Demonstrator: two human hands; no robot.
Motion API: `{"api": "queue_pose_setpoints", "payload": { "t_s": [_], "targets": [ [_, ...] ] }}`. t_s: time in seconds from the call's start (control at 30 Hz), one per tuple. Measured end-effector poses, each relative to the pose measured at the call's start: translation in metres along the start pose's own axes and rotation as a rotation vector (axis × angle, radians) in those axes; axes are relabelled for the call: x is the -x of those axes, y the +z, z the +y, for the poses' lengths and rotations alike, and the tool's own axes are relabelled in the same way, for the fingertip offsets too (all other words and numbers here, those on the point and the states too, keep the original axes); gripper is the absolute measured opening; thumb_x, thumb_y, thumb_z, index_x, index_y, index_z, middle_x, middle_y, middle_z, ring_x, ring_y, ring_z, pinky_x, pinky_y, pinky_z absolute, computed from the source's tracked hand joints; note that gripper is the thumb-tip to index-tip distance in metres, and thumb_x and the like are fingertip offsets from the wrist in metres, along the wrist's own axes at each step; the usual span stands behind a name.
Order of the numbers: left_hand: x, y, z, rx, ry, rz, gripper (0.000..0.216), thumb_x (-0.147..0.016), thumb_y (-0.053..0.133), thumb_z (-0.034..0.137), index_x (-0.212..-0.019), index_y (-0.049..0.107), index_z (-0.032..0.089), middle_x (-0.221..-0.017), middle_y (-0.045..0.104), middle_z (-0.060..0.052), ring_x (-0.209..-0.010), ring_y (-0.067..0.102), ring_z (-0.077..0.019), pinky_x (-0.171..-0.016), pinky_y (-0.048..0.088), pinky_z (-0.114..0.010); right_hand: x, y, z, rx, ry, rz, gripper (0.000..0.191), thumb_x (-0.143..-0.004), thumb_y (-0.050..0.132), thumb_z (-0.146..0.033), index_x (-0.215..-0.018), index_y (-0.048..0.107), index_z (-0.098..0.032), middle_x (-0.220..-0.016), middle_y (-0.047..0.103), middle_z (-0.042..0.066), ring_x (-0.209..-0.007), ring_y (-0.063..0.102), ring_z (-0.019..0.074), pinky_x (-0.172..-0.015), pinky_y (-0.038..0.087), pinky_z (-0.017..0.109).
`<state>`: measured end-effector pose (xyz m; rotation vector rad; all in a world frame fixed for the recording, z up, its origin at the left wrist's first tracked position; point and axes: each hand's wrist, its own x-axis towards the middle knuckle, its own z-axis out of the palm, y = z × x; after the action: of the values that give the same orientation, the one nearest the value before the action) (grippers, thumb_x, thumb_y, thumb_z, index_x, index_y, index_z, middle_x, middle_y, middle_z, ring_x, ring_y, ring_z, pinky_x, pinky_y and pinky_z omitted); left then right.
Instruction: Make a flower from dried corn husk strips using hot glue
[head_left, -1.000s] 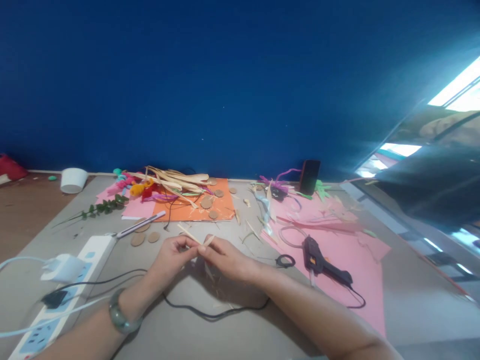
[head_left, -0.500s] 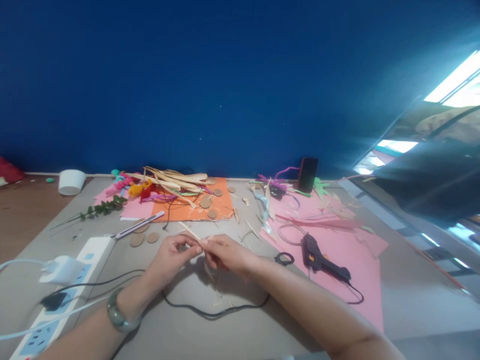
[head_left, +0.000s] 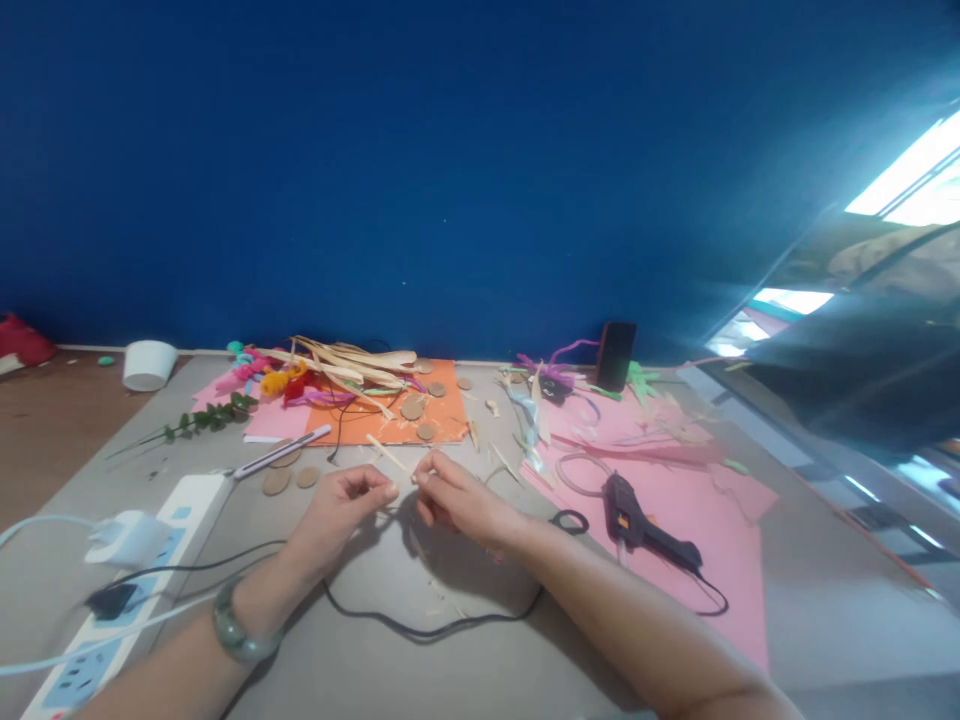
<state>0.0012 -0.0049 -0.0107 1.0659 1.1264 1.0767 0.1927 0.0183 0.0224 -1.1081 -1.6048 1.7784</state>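
My right hand [head_left: 454, 500] pinches a thin, pale raffia-like strip [head_left: 388, 457] between thumb and fingertips. The strip's free end slants up and to the left above the table. Just left of it, my left hand [head_left: 351, 505] is closed in a pinch, thumb against forefinger. A small pale bit seems to show under its fingertips, too small to name. A narrow gap separates the two hands. Beyond them, a bundle of similar pale strips [head_left: 352, 357] lies on an orange sheet [head_left: 450, 405], with several wooden discs [head_left: 412, 407] around.
A black glue gun [head_left: 637, 520] rests on pink paper [head_left: 720, 560] at right. Near my right wrist shows a black ring-shaped handle [head_left: 570, 521]. A power strip [head_left: 176, 520], a cutter-like tool [head_left: 281, 452] and a white cup [head_left: 148, 366] are at left. A black cable [head_left: 420, 632] crosses in front.
My hands have moved apart slightly; before, their fingertips met at the strip. The strip stays in my right hand and has shifted a little to the right.
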Motion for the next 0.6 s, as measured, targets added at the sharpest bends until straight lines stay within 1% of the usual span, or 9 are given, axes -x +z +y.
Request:
{"api": "queue_pose_setpoints", "payload": {
  "t_s": [0.07, 0.17, 0.27, 0.37, 0.5, 0.6],
  "targets": [
    [0.0, 0.001, -0.002, -0.006, -0.019, 0.013, 0.03, -0.064, 0.078, 0.041, -0.065, 0.065, 0.014, -0.056, 0.056, 0.001, -0.049, 0.045, -0.0083, -0.047, 0.035, -0.02, 0.003, 0.004, 0.001, 0.036, -0.02, -0.022, 0.021, -0.091, 0.046, -0.04, -0.083, 0.041, -0.021, -0.058, 0.052, -0.007, -0.041, 0.032, 0.0058, -0.04, 0.024, 0.017],
    [0.0, 0.002, -0.004, -0.002, -0.032, 0.031, 0.03, -0.062, 0.079, 0.041, -0.067, 0.068, 0.013, -0.059, 0.061, -0.001, -0.052, 0.048, -0.0094, -0.05, 0.036, -0.021, 0.006, 0.007, -0.003, 0.057, -0.027, -0.031, 0.018, -0.09, 0.048, -0.035, -0.082, 0.043, -0.02, -0.063, 0.053, -0.006, -0.043, 0.034, 0.0055, -0.042, 0.026, 0.017],
    [-0.001, 0.004, -0.005, 0.002, -0.025, 0.038, 0.031, -0.061, 0.08, 0.04, -0.065, 0.068, 0.012, -0.058, 0.061, -0.001, -0.052, 0.048, -0.0095, -0.052, 0.036, -0.021, 0.007, 0.009, -0.006, 0.061, -0.031, -0.01, 0.017, -0.087, 0.054, -0.032, -0.08, 0.045, -0.02, -0.058, 0.047, -0.008, -0.044, 0.035, 0.0056, -0.043, 0.026, 0.017],
    [-0.001, 0.004, -0.005, -0.039, -0.017, 0.04, 0.031, -0.061, 0.079, 0.041, -0.064, 0.067, 0.012, -0.056, 0.06, 0.0, -0.052, 0.048, -0.0097, -0.052, 0.036, -0.022, 0.006, 0.011, -0.007, 0.041, -0.044, 0.013, 0.025, -0.083, 0.061, -0.038, -0.077, 0.046, -0.019, -0.053, 0.042, -0.009, -0.045, 0.036, 0.0058, -0.043, 0.026, 0.018],
    [0.0, 0.004, -0.004, -0.119, -0.007, 0.016, 0.03, -0.064, 0.077, 0.04, -0.069, 0.069, 0.011, -0.06, 0.063, -0.002, -0.055, 0.052, -0.0115, -0.055, 0.039, -0.023, 0.002, 0.013, -0.003, -0.008, -0.005, 0.058, 0.033, -0.079, 0.063, -0.045, -0.071, 0.045, -0.019, -0.052, 0.046, -0.009, -0.042, 0.036, 0.005, -0.041, 0.025, 0.017],
    [0.001, 0.004, -0.003, -0.153, 0.004, 0.033, 0.028, -0.064, 0.077, 0.038, -0.068, 0.07, 0.011, -0.061, 0.064, -0.003, -0.055, 0.052, -0.0115, -0.055, 0.039, -0.023, -0.001, 0.011, 0.0, -0.06, 0.037, 0.049, 0.035, -0.077, 0.066, -0.045, -0.069, 0.044, -0.019, -0.051, 0.049, -0.008, -0.038, 0.034, 0.0042, -0.039, 0.023, 0.017]
  ]
}}
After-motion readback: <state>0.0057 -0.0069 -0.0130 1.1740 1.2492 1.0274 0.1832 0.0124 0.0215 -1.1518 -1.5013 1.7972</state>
